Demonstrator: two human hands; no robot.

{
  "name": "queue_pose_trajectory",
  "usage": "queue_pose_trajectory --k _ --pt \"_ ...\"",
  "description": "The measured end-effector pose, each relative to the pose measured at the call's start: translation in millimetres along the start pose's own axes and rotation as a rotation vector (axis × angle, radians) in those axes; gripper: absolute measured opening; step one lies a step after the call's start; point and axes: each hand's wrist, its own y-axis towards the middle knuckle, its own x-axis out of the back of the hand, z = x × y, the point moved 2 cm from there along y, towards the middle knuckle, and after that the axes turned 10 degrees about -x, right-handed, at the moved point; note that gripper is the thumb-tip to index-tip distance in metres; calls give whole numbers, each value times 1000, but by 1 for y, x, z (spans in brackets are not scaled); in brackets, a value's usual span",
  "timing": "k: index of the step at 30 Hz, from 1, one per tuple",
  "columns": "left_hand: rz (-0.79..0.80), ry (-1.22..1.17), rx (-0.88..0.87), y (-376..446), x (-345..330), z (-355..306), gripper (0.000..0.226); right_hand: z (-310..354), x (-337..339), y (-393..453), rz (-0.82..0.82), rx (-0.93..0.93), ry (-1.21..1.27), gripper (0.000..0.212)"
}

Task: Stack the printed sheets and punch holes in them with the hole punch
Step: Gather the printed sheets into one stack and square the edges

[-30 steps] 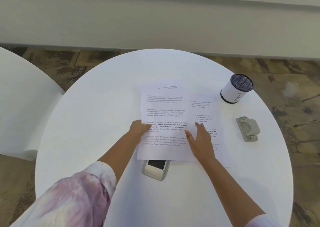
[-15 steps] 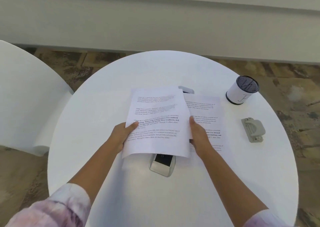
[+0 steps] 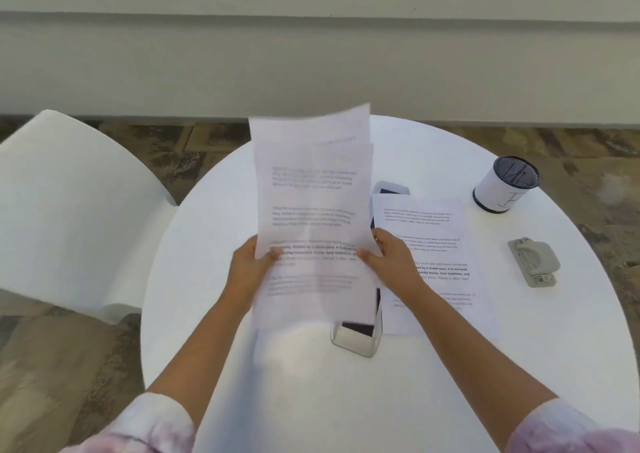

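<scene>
Two or more printed sheets stand tilted upright above the round white table, blurred by motion. My left hand grips their left edge with the thumb on the front. My right hand grips the right edge the same way. One more printed sheet lies flat on the table to the right of them. The grey hole punch sits near the table's right edge, apart from both hands.
A phone lies under the held sheets, partly covered by the flat sheet. A white cup with a dark mesh top stands at the back right. A white chair is on the left. A wall runs behind the table.
Both hands lifted the left sheets off the table and raised them upright. The right-hand sheet stayed flat. The phone beneath became more exposed.
</scene>
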Motion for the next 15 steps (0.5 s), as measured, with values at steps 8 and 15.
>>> queue_pose_trajectory --k 8,15 --pt "-25 -32 -126 -5 19 -29 31 35 -16 -1 34 38 228 38" --pt "-20 24 -191 -7 29 -40 49 42 -18 -2 80 133 190 39"
